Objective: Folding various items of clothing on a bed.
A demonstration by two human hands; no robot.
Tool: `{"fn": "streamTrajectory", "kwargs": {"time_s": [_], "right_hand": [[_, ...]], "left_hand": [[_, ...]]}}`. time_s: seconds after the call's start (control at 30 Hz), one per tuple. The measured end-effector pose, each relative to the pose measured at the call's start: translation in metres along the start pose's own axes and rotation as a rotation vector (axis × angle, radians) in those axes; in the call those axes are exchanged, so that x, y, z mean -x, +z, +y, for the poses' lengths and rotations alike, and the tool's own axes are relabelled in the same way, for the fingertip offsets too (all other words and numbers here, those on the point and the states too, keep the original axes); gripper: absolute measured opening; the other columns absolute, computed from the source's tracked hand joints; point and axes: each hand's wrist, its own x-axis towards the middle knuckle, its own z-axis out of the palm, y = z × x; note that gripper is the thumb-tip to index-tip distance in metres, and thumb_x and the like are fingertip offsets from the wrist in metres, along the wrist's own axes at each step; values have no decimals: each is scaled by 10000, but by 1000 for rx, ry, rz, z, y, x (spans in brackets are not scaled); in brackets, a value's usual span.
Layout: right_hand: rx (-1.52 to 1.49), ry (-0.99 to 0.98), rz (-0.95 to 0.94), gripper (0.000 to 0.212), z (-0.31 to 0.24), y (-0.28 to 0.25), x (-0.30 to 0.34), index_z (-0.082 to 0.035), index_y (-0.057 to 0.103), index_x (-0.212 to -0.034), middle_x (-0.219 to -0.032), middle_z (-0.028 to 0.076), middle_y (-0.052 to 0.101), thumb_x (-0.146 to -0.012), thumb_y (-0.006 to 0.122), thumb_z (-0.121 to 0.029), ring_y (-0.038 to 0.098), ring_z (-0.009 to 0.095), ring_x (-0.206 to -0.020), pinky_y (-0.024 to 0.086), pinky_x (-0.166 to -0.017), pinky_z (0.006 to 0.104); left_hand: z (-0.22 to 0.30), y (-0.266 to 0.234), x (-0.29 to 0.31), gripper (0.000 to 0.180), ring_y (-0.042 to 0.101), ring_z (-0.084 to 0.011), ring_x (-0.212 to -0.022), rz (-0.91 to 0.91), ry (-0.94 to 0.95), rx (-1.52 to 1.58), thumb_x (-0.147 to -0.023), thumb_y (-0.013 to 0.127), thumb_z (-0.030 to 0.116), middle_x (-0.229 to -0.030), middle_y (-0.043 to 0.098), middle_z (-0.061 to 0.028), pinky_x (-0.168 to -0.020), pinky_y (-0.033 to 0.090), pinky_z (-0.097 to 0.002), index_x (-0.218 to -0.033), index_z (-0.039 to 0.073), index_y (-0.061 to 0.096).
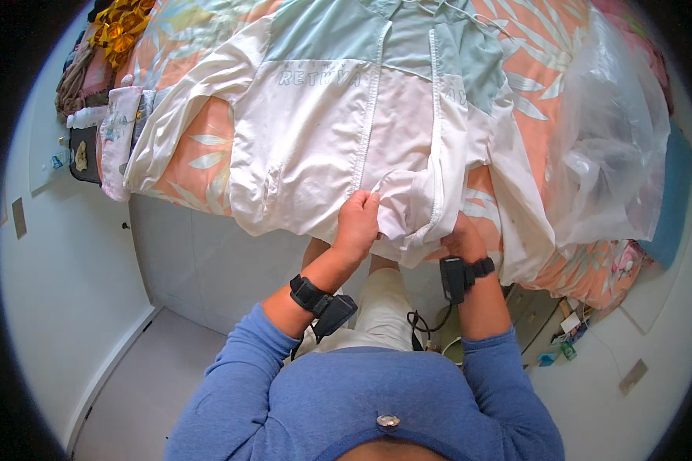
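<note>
A white and mint-green zip jacket (pixel 307 131) lies spread on the bed, its front zip undone and its sleeves out to both sides. My left hand (pixel 359 223) pinches the bottom hem beside the zipper edge, thumb on top. At the hem's right part, my right hand (pixel 464 237) grips the white cloth, its fingers partly hidden by the fabric. Between the two hands the hem is bunched and lifted, with the pale lining showing. Dark devices are strapped to both my wrists.
An orange leaf-patterned sheet (pixel 204 146) covers the bed. To the right lies a clear plastic bag (pixel 611 146) beside a blue flat item (pixel 673 196). Folded clothes and a white bottle (pixel 87 117) sit at the left edge. Small items lie on a surface below right.
</note>
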Motion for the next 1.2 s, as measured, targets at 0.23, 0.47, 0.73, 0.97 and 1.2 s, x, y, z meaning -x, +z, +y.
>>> {"fn": "streamTrajectory", "kwargs": {"time_s": [0.23,0.47,0.73,0.97,1.2], "right_hand": [[98,-132,121,246,2,-9,11,-43,600,-1066,-869,16,635,-990,520,-263,587,84,-705,508,-636,252],[456,-313,294,180,59,-1,28,-12,591,-896,-706,64,612,-933,601,-188,555,112,-569,464,-543,257],[849,-959,336,157,58,65,36,-26,578,-859,-788,123,566,-810,702,-110,569,297,-685,479,-626,395],[1163,-838,183,311,58,107,-15,1,514,-977,-909,179,536,-751,711,-80,563,364,-846,475,-713,433],[1228,-787,438,330,72,119,-39,-11,480,-951,-903,192,521,-763,714,-149,559,373,-855,477,-724,456]], "left_hand": [[-30,-43,-2,150,616,-238,-620,11,282,-511,-870,594,132,-755,617,-167,-624,510,-400,-876,-18,585],[-39,-79,-2,134,637,-381,-733,-275,253,-1163,-847,585,121,-834,633,-242,-669,504,-468,-881,-9,581],[7,-61,-12,220,606,-406,-794,149,640,-940,-849,645,218,-805,605,-210,-689,480,-484,-879,24,545],[14,-39,-36,265,609,-425,-770,63,574,-1100,-813,662,217,-839,624,-211,-696,491,-494,-887,3,525],[10,-48,-43,153,609,-428,-777,114,568,-1093,-789,560,145,-859,621,-230,-702,485,-507,-850,9,530]]}}
